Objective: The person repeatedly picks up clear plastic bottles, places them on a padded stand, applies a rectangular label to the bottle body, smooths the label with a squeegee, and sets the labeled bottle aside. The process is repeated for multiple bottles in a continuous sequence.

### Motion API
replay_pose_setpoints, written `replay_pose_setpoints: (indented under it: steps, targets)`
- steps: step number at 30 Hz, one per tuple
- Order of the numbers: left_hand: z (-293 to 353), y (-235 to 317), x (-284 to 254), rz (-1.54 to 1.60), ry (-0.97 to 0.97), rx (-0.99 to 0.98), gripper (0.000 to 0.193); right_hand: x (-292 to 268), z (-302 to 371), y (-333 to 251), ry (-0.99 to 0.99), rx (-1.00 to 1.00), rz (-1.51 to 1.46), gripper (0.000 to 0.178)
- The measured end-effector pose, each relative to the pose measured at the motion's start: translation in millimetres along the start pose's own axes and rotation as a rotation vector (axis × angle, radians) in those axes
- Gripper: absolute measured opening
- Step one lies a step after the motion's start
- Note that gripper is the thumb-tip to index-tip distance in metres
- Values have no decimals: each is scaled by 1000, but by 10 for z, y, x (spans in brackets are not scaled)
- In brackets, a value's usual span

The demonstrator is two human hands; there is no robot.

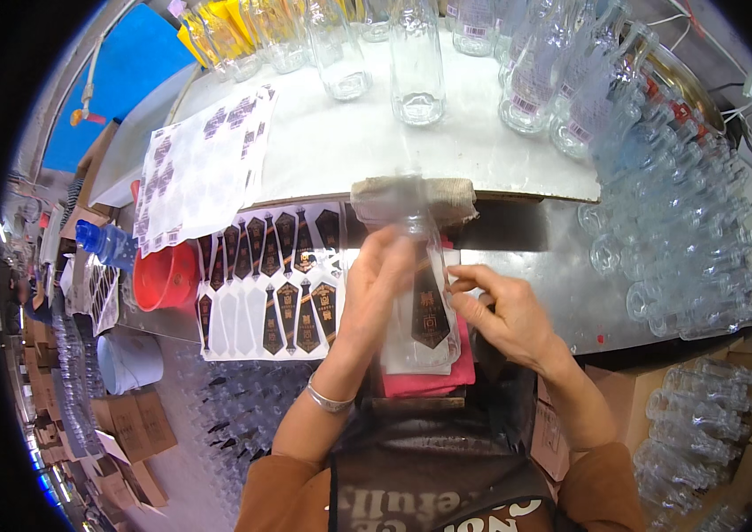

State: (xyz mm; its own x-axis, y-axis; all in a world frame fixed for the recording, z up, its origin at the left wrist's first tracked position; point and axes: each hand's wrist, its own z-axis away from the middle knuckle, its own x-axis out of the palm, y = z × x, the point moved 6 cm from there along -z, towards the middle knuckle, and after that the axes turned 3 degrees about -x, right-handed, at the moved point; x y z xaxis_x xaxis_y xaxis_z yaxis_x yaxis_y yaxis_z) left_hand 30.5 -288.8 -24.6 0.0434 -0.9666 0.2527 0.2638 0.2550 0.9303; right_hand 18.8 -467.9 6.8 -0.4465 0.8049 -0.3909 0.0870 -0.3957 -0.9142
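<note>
A clear glass bottle (440, 353) lies in front of me, its blurred neck end on a folded beige cloth pad (460, 197). A black tie-shaped label (429, 310) with orange marks shows on its front. My left hand (374, 282) is closed around the bottle's left side, its fingers smeared by motion. At the right side, my right hand (509, 315) has its fingers curled in, with fingertips and thumb against the glass. White and pink cloths (420, 385) lie under the bottle. Beside my left hand is a sheet of tie-shaped labels (227, 330), some spaces bare.
Beyond the pad, a raised white board (331, 155) carries upright glass bottles (417, 84) and sheets of purple-printed labels (194, 168). Many bottles (677, 230) crowd the right side. A red bucket (166, 279) stands at left; a carton of bottles (699, 421) sits lower right.
</note>
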Motion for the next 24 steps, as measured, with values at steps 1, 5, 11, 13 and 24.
replay_pose_setpoints:
  steps: [1,5,11,13,24]
  targets:
    - [-7,9,11,-25,-3,-5,42,67,32,39,3,-58,-31,50]
    - [-32,11,17,-38,5,5,42,149,52,22,17,19,-145,54]
    - [-27,12,15,-37,15,-1,41,164,50,37,24,14,-207,50]
    - [-27,18,25,-44,22,-2,41,162,45,46,30,6,-213,50]
    - [-19,22,39,-28,17,29,40,191,58,47,61,-20,-199,49]
